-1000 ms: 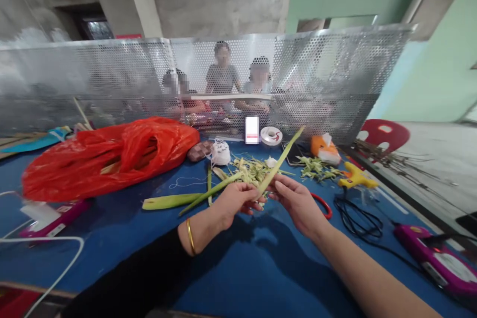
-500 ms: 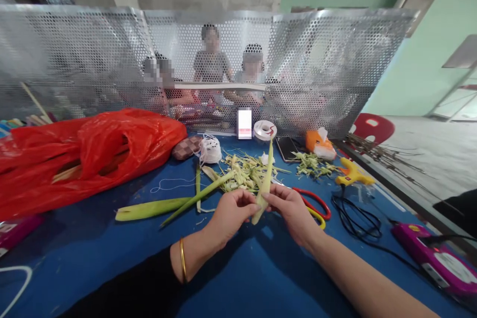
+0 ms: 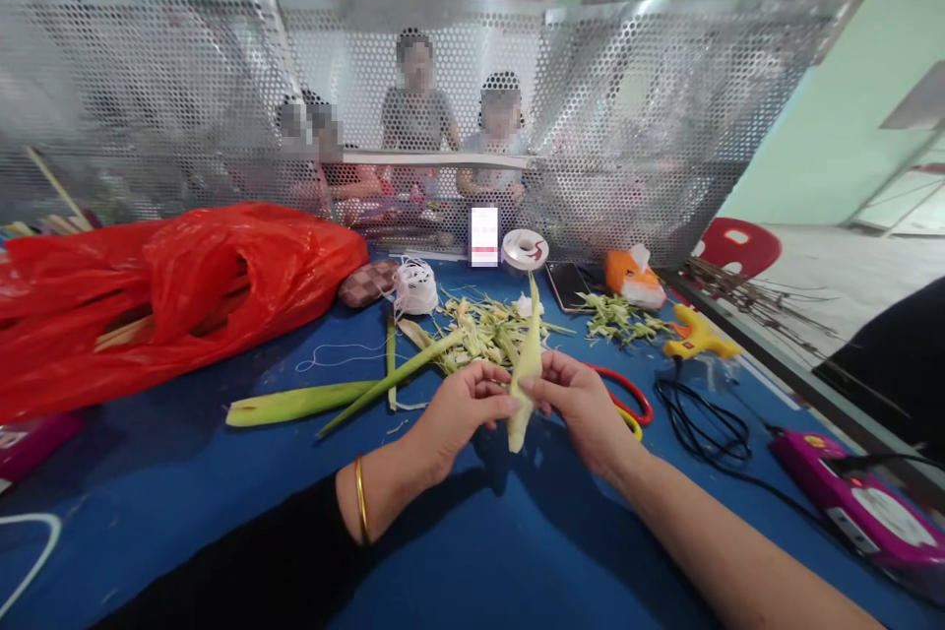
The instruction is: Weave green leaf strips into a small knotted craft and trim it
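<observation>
Between my two hands a pale green leaf piece (image 3: 526,369) stands nearly upright, its narrow tip pointing away from me. My left hand (image 3: 472,413) pinches its left edge between thumb and fingers. On the other edge my right hand (image 3: 576,404) pinches it at about the same height. Beyond my fingers lies a heap of leaf scraps (image 3: 483,325). Left of my left hand are long green stalks (image 3: 302,404). Scissors (image 3: 631,399) with red and yellow handles lie partly hidden behind my right hand.
A red plastic bag (image 3: 258,246) fills the left side. White string (image 3: 416,287), a ribbon roll (image 3: 525,249), a phone (image 3: 568,286) and a tissue pack (image 3: 635,279) line the back. At right are a yellow glue gun (image 3: 698,335), its cable and a purple device (image 3: 856,502). A perforated metal screen (image 3: 627,118) stands behind.
The leaf piece has turned slightly and looks wider, its lower end showing more below my fingers. Both hands keep pinching it. The whole view has shifted a little.
</observation>
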A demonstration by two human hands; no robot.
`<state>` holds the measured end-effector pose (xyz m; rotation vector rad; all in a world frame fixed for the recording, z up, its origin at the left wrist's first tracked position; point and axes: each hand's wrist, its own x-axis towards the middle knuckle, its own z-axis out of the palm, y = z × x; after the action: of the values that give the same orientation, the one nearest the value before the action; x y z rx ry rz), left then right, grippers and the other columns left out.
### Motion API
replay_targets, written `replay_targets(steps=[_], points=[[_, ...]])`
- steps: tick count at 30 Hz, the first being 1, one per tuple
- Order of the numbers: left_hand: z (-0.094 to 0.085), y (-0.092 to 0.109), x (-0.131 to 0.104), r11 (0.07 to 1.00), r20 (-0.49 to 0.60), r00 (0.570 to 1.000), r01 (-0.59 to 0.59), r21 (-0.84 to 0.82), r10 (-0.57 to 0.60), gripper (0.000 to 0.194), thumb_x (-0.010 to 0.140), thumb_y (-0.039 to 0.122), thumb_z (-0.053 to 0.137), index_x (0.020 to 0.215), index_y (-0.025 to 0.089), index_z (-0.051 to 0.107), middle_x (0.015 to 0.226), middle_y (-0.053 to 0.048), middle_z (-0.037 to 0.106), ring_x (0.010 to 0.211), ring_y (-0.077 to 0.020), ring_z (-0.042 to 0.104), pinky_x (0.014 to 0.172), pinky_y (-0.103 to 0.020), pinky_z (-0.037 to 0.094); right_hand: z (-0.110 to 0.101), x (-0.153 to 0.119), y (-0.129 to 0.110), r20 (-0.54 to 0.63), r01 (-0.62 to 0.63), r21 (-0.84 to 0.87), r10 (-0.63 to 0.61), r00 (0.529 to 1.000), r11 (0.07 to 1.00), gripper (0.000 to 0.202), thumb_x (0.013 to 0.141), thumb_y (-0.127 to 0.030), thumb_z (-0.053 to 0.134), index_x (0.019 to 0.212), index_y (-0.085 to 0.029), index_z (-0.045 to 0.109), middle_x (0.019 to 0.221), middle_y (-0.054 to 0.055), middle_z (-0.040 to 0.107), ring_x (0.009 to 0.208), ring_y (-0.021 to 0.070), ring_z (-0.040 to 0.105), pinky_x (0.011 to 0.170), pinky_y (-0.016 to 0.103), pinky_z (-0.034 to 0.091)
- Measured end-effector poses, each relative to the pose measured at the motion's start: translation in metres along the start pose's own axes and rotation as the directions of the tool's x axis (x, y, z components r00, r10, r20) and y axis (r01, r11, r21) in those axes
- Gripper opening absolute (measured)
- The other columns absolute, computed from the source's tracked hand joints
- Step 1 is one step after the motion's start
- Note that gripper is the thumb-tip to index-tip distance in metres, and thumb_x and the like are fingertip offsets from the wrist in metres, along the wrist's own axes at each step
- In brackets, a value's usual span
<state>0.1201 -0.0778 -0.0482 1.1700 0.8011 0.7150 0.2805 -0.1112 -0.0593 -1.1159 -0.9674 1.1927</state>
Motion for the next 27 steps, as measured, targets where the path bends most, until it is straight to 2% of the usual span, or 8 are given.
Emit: replay_targets(steps=[2,4,10,17,20,27], points=[[-0.0012,0.0009,0.0001,0.991,0.098,0.991,0.098,-0.094,-0.089,0.034,0.064,0.036,0.079,0.085,0.015,0.064,0.078,-0.005,0.069,0.068,-0.0138,0.059,0.064,-0.025,0.044,-0.0007,-0.0005,-0.0011,0.046,0.008,0.012,-0.009,0.999,1.0,0.023,0.063,-0.031,0.081,0.073,-0.017,0.065,0.064,-0.002,0.06,0.054,0.0093,0.045,0.051,0.023,0.033],[-0.0023,0.0003,0.0003,0.982,0.156,0.981,0.135,-0.131,-0.114,0.034,0.066,0.041,0.079,0.08,0.014,0.065,0.08,-0.008,0.07,0.069,-0.0147,0.061,0.066,-0.027,0.046,-0.0012,-0.0008,-0.0012,0.09,0.009,0.025,-0.011,0.996,1.0,0.022,0.065,-0.031,0.08,0.076,-0.018,0.066,0.067,-0.002,0.061,0.057,0.0101,0.046,0.054,0.024,0.035],[-0.002,-0.0022,0.0,0.996,0.042,0.999,-0.017,-0.091,0.021,0.032,0.068,0.04,0.08,0.071,0.016,0.059,0.074,-0.005,0.069,0.07,-0.0157,0.063,0.063,-0.026,0.047,0.0002,-0.0005,-0.0013,0.102,0.0,0.026,-0.002,0.995,1.0,0.023,0.065,-0.034,0.08,0.075,-0.018,0.068,0.067,-0.002,0.06,0.058,0.0105,0.045,0.057,0.025,0.037],[-0.0012,0.0016,0.0,0.971,0.14,0.99,0.066,-0.229,-0.034,0.039,0.063,0.043,0.084,0.071,0.016,0.057,0.073,-0.005,0.07,0.069,-0.0157,0.064,0.064,-0.027,0.048,0.0001,-0.0015,-0.0061,0.102,-0.025,0.049,0.02,0.995,0.998,0.024,0.063,-0.034,0.082,0.074,-0.018,0.069,0.066,-0.002,0.059,0.059,0.0109,0.046,0.059,0.025,0.038],[-0.0016,0.0024,0.0,0.97,0.166,0.986,0.073,-0.234,-0.034,0.037,0.064,0.041,0.084,0.072,0.015,0.058,0.075,-0.006,0.069,0.069,-0.0148,0.062,0.064,-0.026,0.048,-0.0005,-0.0018,-0.0064,0.096,-0.015,0.051,0.01,0.995,0.999,0.023,0.064,-0.034,0.081,0.076,-0.018,0.07,0.069,-0.001,0.061,0.061,0.0115,0.047,0.06,0.026,0.039],[-0.0032,0.001,0.0011,0.993,0.04,0.999,0.017,-0.115,-0.012,0.027,0.064,0.03,0.083,0.079,0.014,0.067,0.077,-0.004,0.068,0.069,-0.014,0.06,0.065,-0.027,0.047,-0.0028,0.0002,-0.0038,0.029,0.027,0.048,-0.029,0.999,0.998,0.026,0.063,-0.035,0.082,0.077,-0.018,0.068,0.07,-0.001,0.063,0.062,0.0121,0.051,0.062,0.026,0.042]])
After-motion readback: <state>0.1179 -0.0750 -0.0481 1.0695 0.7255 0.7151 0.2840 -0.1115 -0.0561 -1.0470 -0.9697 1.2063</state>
